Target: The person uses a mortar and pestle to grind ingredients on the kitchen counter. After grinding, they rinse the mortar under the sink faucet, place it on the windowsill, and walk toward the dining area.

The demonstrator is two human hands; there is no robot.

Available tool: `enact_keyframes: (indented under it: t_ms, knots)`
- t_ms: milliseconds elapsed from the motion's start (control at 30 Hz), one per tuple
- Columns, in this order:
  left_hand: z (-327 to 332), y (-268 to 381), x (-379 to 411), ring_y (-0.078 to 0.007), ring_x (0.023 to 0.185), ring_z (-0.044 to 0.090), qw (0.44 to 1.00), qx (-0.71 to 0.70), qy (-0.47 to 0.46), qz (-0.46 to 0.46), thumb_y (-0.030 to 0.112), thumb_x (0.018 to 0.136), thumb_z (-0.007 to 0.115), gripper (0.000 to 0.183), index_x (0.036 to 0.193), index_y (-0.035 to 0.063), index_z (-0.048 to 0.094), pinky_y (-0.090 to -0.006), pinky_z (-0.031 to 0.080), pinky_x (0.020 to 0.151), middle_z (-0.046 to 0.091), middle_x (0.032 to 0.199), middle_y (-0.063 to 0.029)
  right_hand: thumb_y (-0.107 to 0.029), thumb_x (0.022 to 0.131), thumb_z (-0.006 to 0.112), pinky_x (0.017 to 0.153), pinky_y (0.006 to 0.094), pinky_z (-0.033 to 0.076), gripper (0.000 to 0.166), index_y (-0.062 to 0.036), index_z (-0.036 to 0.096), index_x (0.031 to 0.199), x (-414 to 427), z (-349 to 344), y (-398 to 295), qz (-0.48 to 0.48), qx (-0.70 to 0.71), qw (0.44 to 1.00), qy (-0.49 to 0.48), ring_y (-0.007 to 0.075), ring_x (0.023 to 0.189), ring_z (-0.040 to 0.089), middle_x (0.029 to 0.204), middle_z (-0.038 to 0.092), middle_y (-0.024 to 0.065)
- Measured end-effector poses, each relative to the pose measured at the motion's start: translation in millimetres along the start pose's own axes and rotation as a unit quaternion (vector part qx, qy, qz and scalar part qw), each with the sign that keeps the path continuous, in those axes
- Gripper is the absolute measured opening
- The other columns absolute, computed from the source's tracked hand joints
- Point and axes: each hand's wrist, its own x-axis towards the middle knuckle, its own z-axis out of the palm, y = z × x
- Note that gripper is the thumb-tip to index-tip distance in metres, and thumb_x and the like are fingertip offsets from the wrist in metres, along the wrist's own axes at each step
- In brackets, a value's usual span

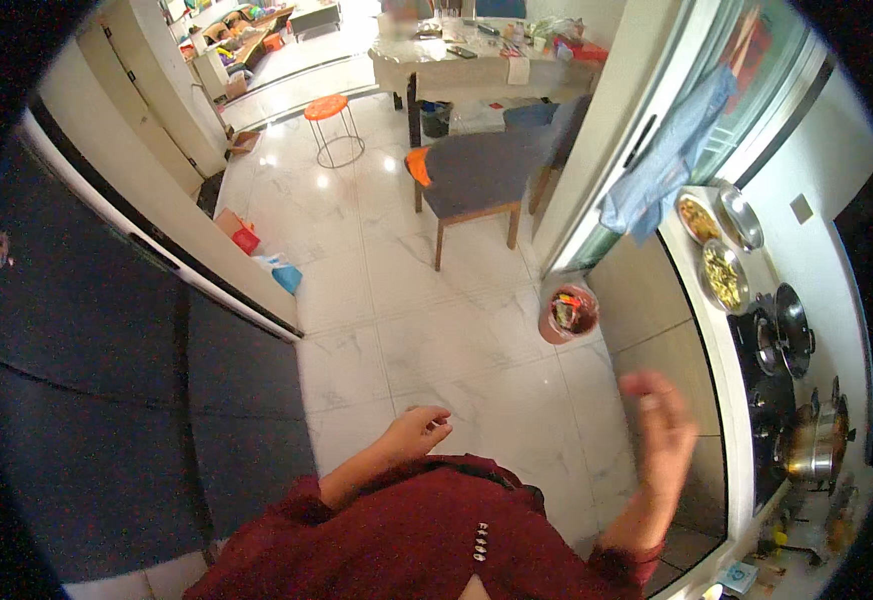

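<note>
My left hand (423, 429) hangs before my waist above the tiled floor (474, 375), its fingers loosely bent and nothing in it. Raised to the right, my right hand (661, 424) is blurred, with loosely curled fingers and no object visible in it. The kitchen counter (740, 442) runs along that side, and the black gas hob (763, 405) lies nearest to the right hand. A steel pot (819, 439) and a black wok (790, 330) stand on the hob. Beyond them are a steel bowl of pale cut food (723, 277) and a dish of cooked food (697, 217).
A lined waste bin (556, 322) sits by the sliding door frame, where a blue cloth (669, 165) hangs. Ahead are a grey chair (481, 176), a cluttered table (436, 64) and an orange stool (327, 109). Dark cabinet-like panels (249, 390) stand left; bags (282, 274) lie near the doorway.
</note>
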Motion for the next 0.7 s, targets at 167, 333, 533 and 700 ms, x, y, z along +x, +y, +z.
enact_keyframes:
  t_ms: [167,333,533,700]
  knots:
    - [-101.7,-32.6,-3.6,-0.0248,0.095,0.064,0.992,0.005,0.130,-0.002,0.024,0.089,0.061,0.039,0.118,-0.0016,0.057,-0.0336,0.050,0.083,0.065,0.106,-0.0160,-0.025,0.096,0.048,0.084,0.0395,0.047,0.038,0.0065,0.057,0.115,87.7,61.0,-112.9,-0.325,0.098,0.938,0.070,0.0247,0.084,0.060,0.090,0.063,0.0169]
    - [-188.0,-76.0,-19.5,-0.0228,0.097,0.064,0.970,-0.019,0.239,-0.043,0.020,0.089,0.061,0.037,0.118,-0.0028,0.057,-0.0325,0.049,0.086,0.066,0.105,-0.0163,-0.021,0.092,0.056,0.066,0.0336,0.051,0.029,0.0031,0.062,0.107,108.8,143.0,-114.1,-0.309,0.091,0.937,0.135,0.0223,0.072,0.062,0.083,0.064,0.0160]
    - [-234.2,-135.0,-31.3,-0.0222,0.098,0.063,0.951,-0.103,0.278,-0.086,0.013,0.091,0.058,0.030,0.114,-0.0071,0.058,-0.0309,0.048,0.086,0.065,0.104,-0.0176,-0.006,0.092,0.056,0.075,0.0306,0.053,0.024,-0.0021,0.061,0.115,155.1,254.0,-18.6,-0.035,0.071,0.992,-0.094,0.0165,0.084,0.065,0.090,0.067,0.0073]
    - [-265.1,-122.7,22.5,-0.0201,0.096,0.062,0.951,-0.155,0.246,-0.104,0.010,0.092,0.056,0.029,0.115,-0.0073,0.057,-0.0295,0.048,0.084,0.065,0.104,-0.0168,-0.009,0.086,0.059,0.071,0.0367,0.051,0.032,-0.0058,0.056,0.117,175.8,340.5,19.5,-0.062,0.003,0.973,-0.224,0.0276,0.079,0.064,0.093,0.065,0.0132]
